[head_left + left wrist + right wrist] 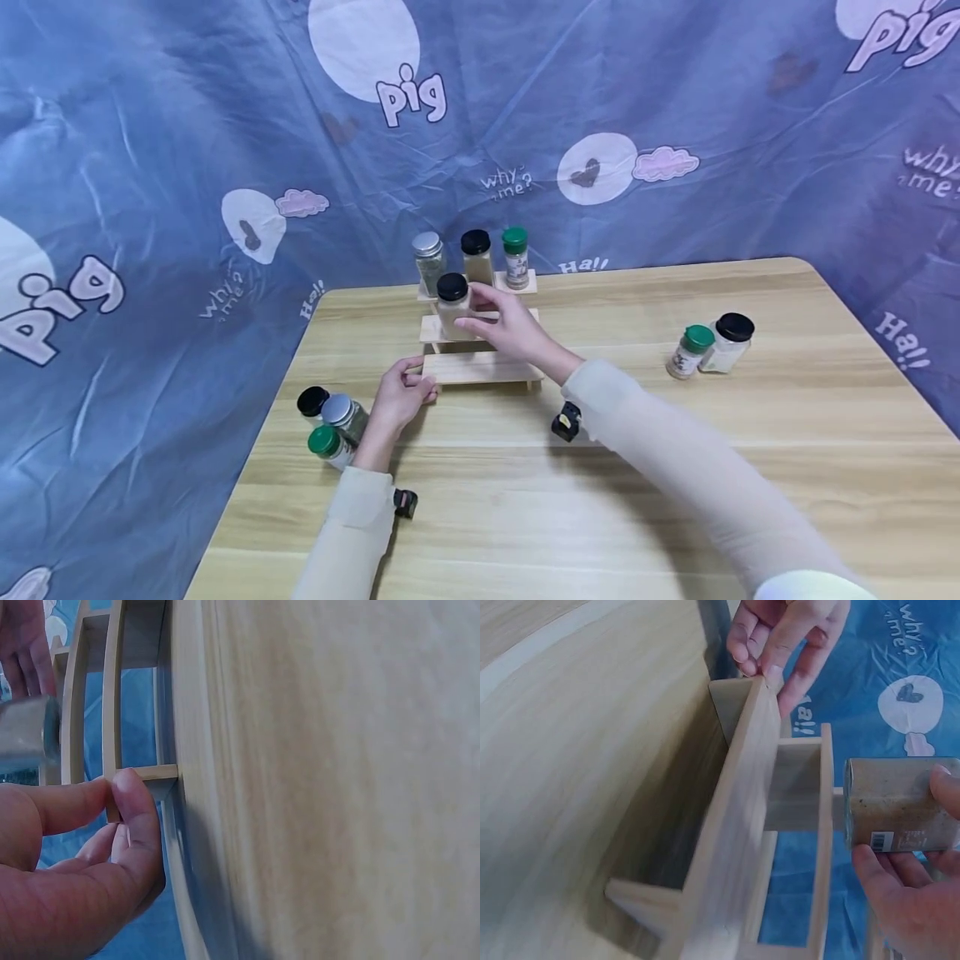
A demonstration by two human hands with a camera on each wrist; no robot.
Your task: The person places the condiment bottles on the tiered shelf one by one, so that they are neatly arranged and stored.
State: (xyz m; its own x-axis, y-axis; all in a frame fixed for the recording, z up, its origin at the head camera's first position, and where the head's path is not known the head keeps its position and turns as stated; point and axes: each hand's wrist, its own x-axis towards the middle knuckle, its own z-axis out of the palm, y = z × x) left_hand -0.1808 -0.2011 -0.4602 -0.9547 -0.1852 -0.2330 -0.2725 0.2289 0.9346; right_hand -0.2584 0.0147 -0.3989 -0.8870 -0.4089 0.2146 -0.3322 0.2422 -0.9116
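Note:
A three-step wooden spice rack (483, 367) stands near the back of the table. My left hand (397, 396) pinches the left end of its lowest step between thumb and finger, seen close up in the left wrist view. With thumb and fingers my right hand (517, 329) grips a black-lidded spice jar (452, 318) of pale brown powder. The jar is upright over the left part of the middle step; the right wrist view shows a narrow gap under its base (849, 802). On the top step are a silver-lidded jar (431, 265), another black-lidded jar (477, 260) and a green-lidded jar (516, 260).
Left of my left forearm cluster a black-lidded jar (312, 402), a silver-lidded jar (347, 417) and a green-lidded jar (330, 444). To the right stand a green-lidded jar (688, 354) and a black-lidded jar (727, 343). A blue printed curtain (465, 167) hangs behind the table.

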